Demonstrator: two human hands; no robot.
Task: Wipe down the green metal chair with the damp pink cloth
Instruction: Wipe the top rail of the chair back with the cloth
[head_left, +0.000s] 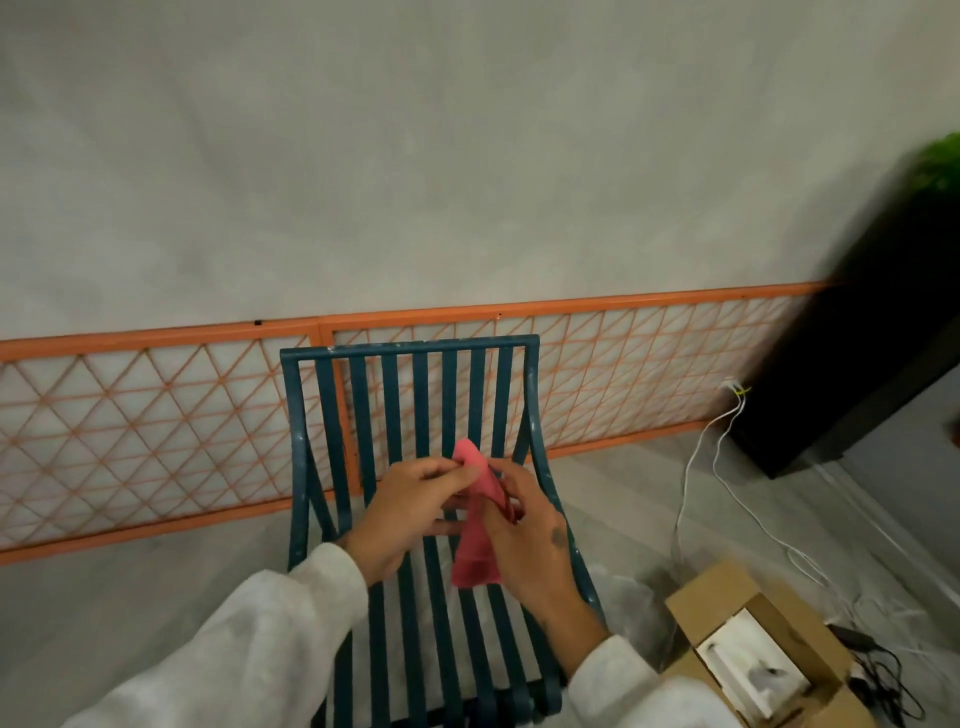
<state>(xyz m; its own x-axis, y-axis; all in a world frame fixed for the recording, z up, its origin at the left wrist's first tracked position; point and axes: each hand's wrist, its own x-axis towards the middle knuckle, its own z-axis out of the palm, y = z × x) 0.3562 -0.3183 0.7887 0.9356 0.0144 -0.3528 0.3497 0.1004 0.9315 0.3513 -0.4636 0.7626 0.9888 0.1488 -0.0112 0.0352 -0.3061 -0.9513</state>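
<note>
Pinching the cloth (475, 558) with left hand (408, 517) and right hand (532, 548), close together, above the chair (410, 345) seat. Cloth's middle hidden behind fingers. Chair's front cut off below; right of chair, blurry box (724, 590).

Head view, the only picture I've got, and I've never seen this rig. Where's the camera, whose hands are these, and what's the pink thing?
There is no machine and no robot grip here. A person wears one wide-angle camera on the head, looking forward and down, so the white-sleeved arms enter from the bottom edge. The left hand and the right hand both pinch a pink cloth, held above the seat of a slatted green metal chair. There is no table: the chair stands on a pale floor. Behind it an orange lattice panel runs along the wall. On the floor to the right lie an open cardboard box and white cables.
</note>
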